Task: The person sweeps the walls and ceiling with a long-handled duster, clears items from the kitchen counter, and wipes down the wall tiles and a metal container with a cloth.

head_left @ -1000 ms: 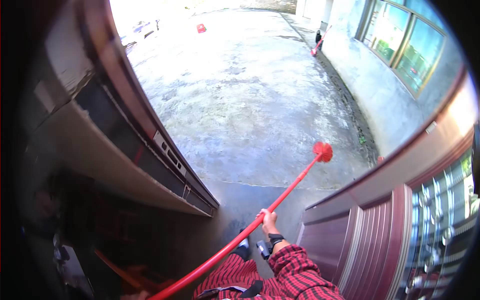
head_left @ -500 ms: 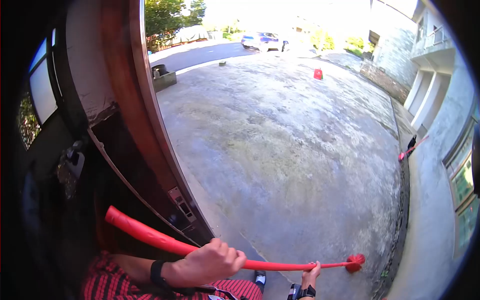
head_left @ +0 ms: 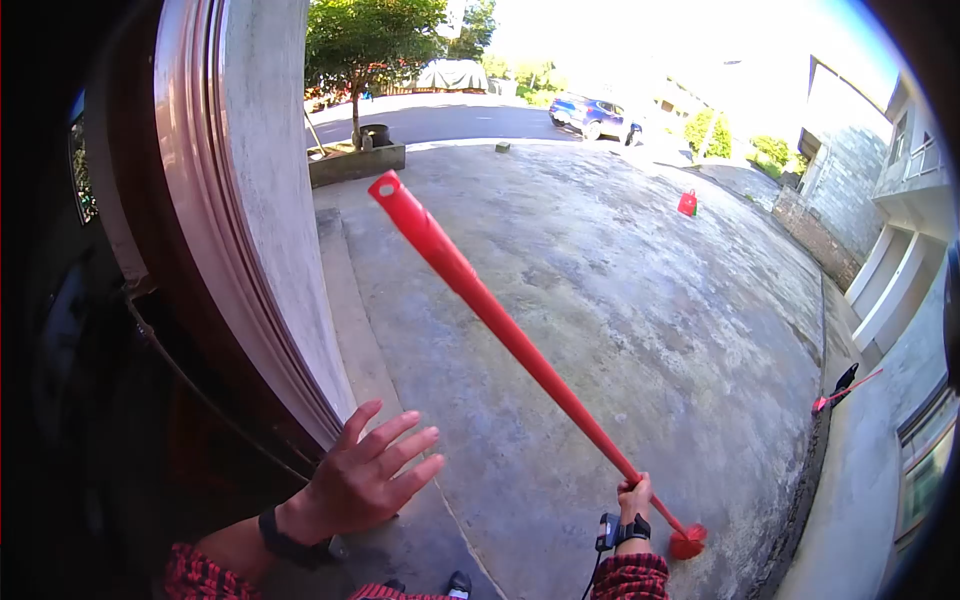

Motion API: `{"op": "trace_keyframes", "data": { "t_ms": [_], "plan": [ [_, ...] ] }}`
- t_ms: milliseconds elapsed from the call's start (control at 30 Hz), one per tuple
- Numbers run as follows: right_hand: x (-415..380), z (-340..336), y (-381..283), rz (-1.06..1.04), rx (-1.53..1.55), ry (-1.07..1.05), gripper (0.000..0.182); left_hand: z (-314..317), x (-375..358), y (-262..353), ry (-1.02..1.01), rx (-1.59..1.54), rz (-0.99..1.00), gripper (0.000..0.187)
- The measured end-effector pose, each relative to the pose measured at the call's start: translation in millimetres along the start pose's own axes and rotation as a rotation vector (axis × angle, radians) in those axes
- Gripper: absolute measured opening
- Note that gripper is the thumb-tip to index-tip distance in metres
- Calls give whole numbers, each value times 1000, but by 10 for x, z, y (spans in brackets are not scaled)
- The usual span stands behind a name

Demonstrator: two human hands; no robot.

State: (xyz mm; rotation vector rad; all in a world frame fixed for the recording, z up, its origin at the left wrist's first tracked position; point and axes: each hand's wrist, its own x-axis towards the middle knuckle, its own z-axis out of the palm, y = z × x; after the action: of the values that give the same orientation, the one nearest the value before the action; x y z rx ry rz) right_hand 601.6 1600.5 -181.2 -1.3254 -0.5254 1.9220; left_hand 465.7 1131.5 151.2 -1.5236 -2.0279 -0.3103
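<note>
My right hand (head_left: 634, 498) is wrapped round the lower part of a long-handled red brush (head_left: 510, 335). The brush slants across the view: its thick handle end with a hanging hole points up and away to the left, and its small bushy red head (head_left: 687, 541) is at the lower right, past my right hand. My left hand (head_left: 370, 468) is off the handle, with its fingers spread and nothing in them. It hovers near the foot of the door frame (head_left: 250, 235). Both wrists wear black bands.
A concrete yard (head_left: 560, 260) stretches ahead. On it stands a red container (head_left: 688, 203). A pink-ended tool (head_left: 822, 403) leans by the right wall. Farther off are a planter (head_left: 360, 163) with a tree and a blue car (head_left: 595, 115) on the road.
My left hand has let go of the brush handle and opened. The handle's thick end has swung up and to the right, still held by my right hand. The view has moved forward through the doorway.
</note>
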Motion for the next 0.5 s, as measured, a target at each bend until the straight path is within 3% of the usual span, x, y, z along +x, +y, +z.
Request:
{"op": "trace_keyframes", "data": {
  "t_ms": [233,433,500],
  "plan": [
    [-201,1967,382,-13,87,-162,20,-48,-915,12,-219,13,-358,15],
    [-801,3246,1160,331,70,-472,16,-240,-1409,116,-241,20,-636,13],
    [-979,3485,1432,336,33,-585,16,-184,-1606,180,-228,2,-716,12]
  ]
}}
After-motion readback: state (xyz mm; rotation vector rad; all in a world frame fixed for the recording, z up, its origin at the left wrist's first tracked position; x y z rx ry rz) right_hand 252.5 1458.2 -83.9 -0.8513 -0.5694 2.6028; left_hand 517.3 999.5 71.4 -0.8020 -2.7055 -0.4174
